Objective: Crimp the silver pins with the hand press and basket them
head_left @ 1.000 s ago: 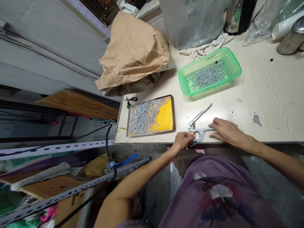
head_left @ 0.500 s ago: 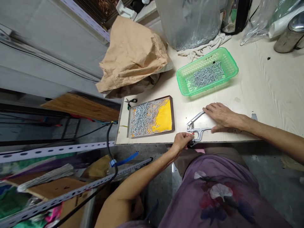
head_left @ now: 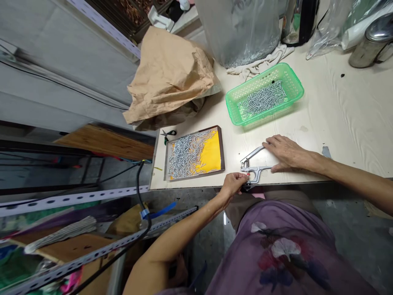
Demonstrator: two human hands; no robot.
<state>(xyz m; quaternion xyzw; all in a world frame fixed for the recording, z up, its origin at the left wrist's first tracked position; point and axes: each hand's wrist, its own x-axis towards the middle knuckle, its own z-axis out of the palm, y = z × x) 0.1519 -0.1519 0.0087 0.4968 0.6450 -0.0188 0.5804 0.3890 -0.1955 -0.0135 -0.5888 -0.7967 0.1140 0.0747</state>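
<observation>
At the table's front edge lies a pair of grey metal snap pliers with a small spring by the jaws. My right hand spans its spread handles, fingers over the upper one and thumb at the lower one. My left hand is closed in a pinch right at the jaws; whatever is between the fingertips is hidden. Left of the pliers, a shallow tray with a yellow bottom holds many small silver metal pieces. Beyond the pliers, a green plastic basket contains more small metal pieces.
Green-handled scissors lie by the tray's far left corner. Behind stand a crumpled brown paper bag, a large clear plastic bag, a cloth and a metal mug. A metal rack is left of the table.
The view has shifted slightly. Both hands stay at the pliers in nearly the same pose, and the handles remain spread.
</observation>
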